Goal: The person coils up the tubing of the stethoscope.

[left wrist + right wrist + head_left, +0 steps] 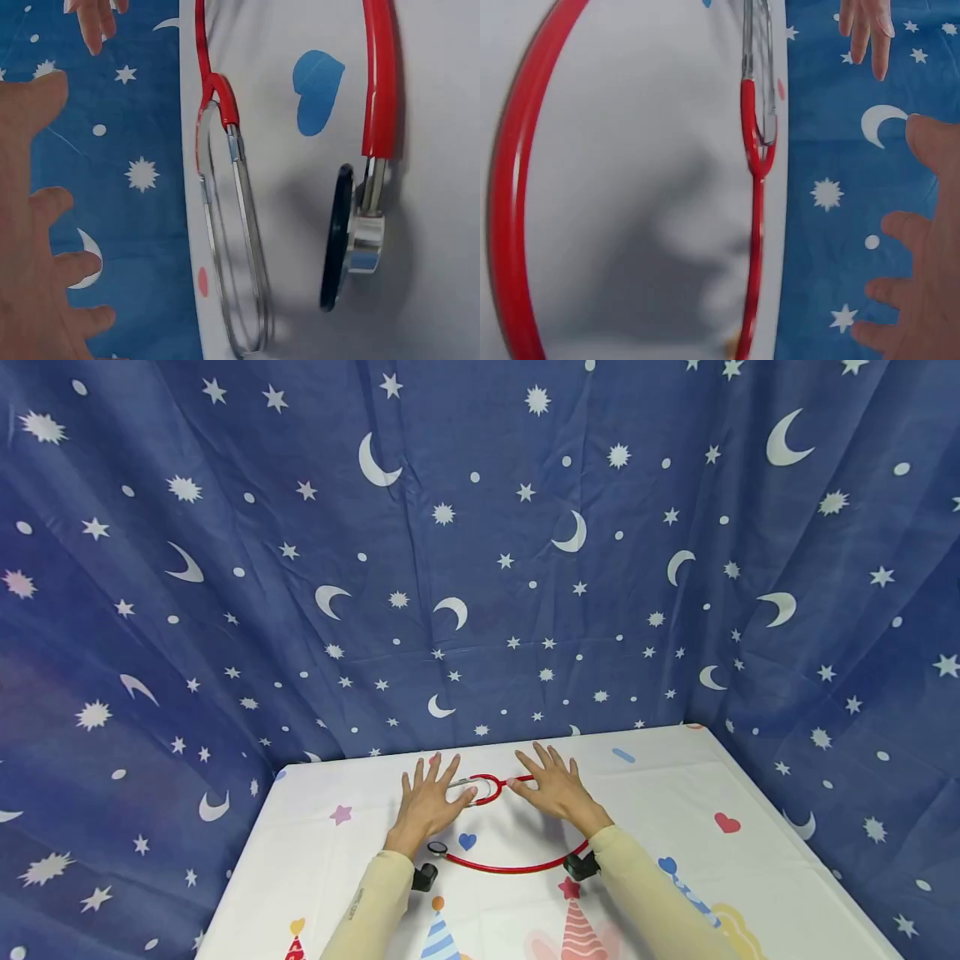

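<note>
A red stethoscope lies on the white patterned tablecloth, its tube bent in a wide curve. In the left wrist view its metal ear tubes and its round chest piece show close up. My left hand hovers with spread fingers over the left side, near the ear tubes. The right hand, fingers also spread, is above the tube at the right and hides part of it. Neither hand holds anything. The right wrist view shows the red fork where the tube splits.
The tablecloth carries printed hearts, stars and party hats. Behind and at both sides of the table hangs a dark blue curtain with white moons and stars. A black wrist camera is strapped under the left forearm, another at the right.
</note>
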